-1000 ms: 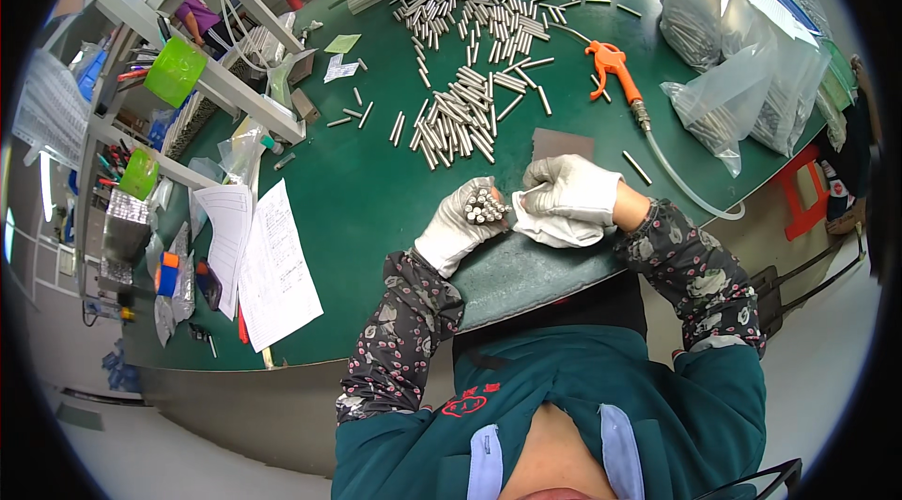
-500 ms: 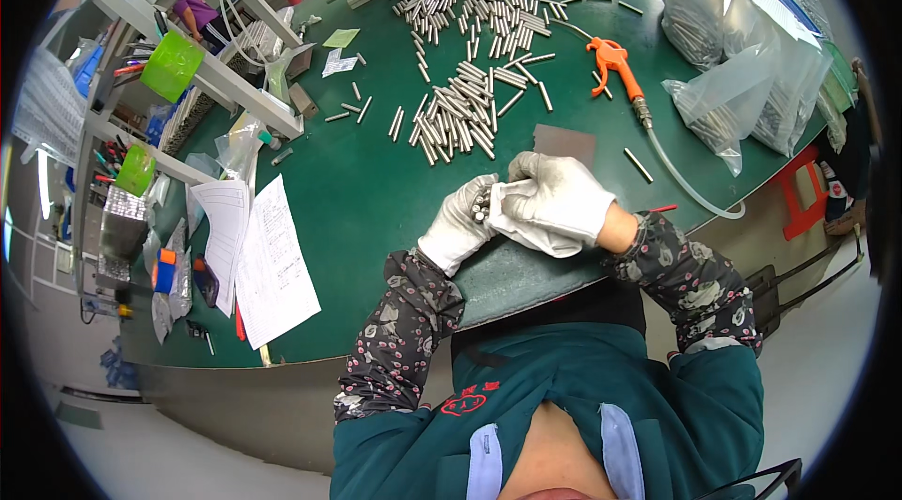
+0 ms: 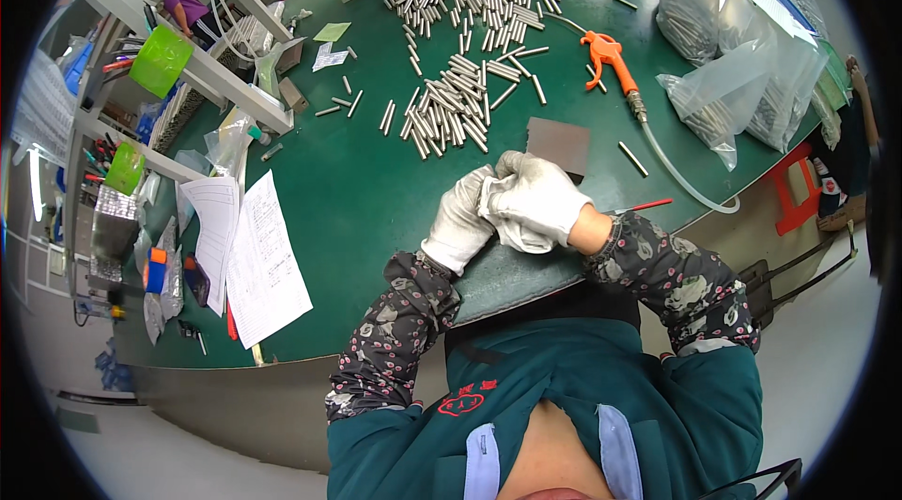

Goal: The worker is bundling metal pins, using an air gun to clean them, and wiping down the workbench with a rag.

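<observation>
Gloves of white cloth are worn on both hands, which are brought together at the near edge of the green tabletop. The left hand is curled, fingers pointing away from the body, and is pressed against the right hand. The right hand is folded over the left one's fingertips, closed around a white cloth that hangs out beneath its palm. Whether anything else is gripped inside the cloth cannot be told, since the fingers cover it.

Just beyond the right hand a dark grey square pad lies flat on the tabletop, nearly touching the knuckles. Farther beyond both hands a dense heap of short metal rods is spread, with more rods scattered toward the far edge. A single rod lies apart, to the right of the pad. A red pencil rests near the right wrist. An orange air blow gun with a clear hose is seen well to the right and beyond, next to clear plastic bags filled with rods. Well to the left of the left hand, printed paper sheets are laid, beside shelving with green bins.
</observation>
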Available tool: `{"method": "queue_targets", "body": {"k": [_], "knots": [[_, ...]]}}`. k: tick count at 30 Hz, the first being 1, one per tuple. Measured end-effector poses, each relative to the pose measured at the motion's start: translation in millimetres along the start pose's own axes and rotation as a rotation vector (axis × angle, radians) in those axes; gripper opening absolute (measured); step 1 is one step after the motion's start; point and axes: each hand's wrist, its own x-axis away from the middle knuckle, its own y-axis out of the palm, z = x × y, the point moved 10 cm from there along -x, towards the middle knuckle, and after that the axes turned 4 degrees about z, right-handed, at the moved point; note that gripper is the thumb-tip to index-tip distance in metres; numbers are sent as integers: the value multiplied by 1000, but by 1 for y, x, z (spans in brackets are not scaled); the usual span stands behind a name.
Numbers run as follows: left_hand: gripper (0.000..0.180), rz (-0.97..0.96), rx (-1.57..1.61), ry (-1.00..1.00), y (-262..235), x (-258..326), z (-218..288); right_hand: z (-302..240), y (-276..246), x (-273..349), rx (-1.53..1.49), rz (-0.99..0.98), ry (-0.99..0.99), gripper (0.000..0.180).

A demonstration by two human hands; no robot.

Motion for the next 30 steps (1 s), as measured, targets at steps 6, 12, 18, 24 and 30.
{"method": "queue_targets", "body": {"k": [6, 12, 18, 24, 30], "knots": [[35, 54, 373, -219, 1, 2, -8, 9, 4, -3, -378, -137, 38, 26], [49, 6, -298, 154, -13, 7, 3, 9, -66, -23, -759, 41, 85, 20], [54, 89, 595, -379, -8, 6, -31, 36, -150, -45, 36, 502, -100, 25], [56, -41, -52, 81, -10, 5, 8, 35, -176, -58, 405, 637, -125, 29], [55, -2, 208, -66, -13, 7, -5, 23, -172, -60, 443, 651, -175, 38]]}}
